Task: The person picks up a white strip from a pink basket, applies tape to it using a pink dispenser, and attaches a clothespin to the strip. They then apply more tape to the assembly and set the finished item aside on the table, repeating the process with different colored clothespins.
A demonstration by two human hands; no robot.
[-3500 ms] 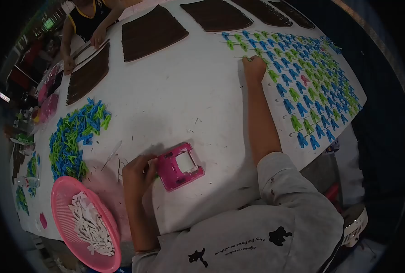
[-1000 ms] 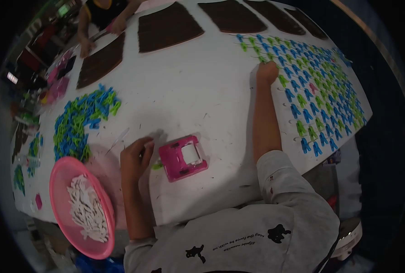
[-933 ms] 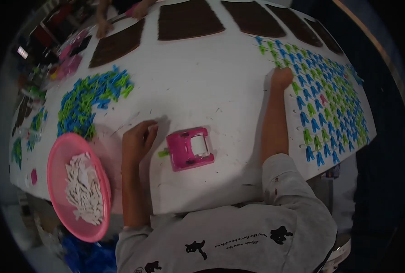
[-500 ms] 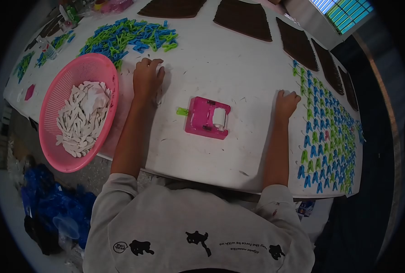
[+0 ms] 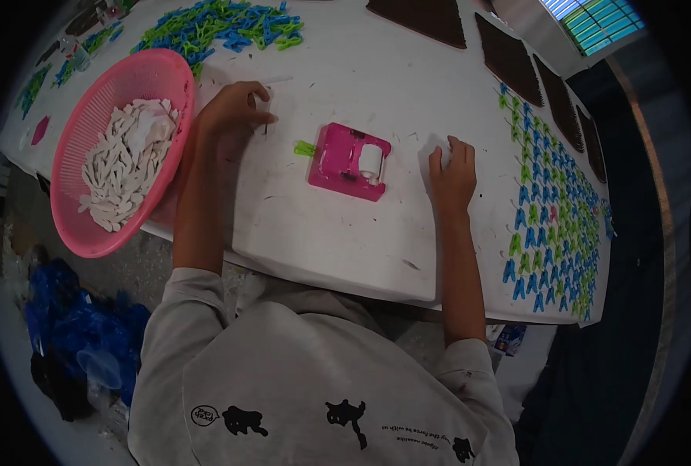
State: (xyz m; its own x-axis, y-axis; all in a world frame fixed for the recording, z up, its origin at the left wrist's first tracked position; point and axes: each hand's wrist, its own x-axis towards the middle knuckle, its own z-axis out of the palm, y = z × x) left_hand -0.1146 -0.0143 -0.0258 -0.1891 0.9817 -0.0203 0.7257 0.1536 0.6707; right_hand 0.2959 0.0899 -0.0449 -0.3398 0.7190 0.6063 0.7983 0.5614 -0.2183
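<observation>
My left hand (image 5: 233,107) is over the table between the pink basket and the tape dispenser, its fingers bent and a gap between finger and thumb. A thin white strip (image 5: 278,78) shows right by its fingers. To the right of the dispenser, my right hand (image 5: 453,179) is low over the tabletop with its thumb and fingers apart. Between the two hands sits a pink tape dispenser (image 5: 336,177) with a white roll (image 5: 371,161). At its left edge sticks out a green clip (image 5: 304,147).
Left stands a pink basket (image 5: 64,182) of white strips (image 5: 128,159). Blue and green clips (image 5: 221,27) are heaped behind it. Rows of clips (image 5: 551,217) cover the right side of the white table (image 5: 322,256). Dark brown pieces (image 5: 508,58) lie along the far edge.
My right hand has moved left, away from the clip rows toward the dispenser. My left hand has shifted toward the basket, and a white strip now shows beside it. The view has tilted.
</observation>
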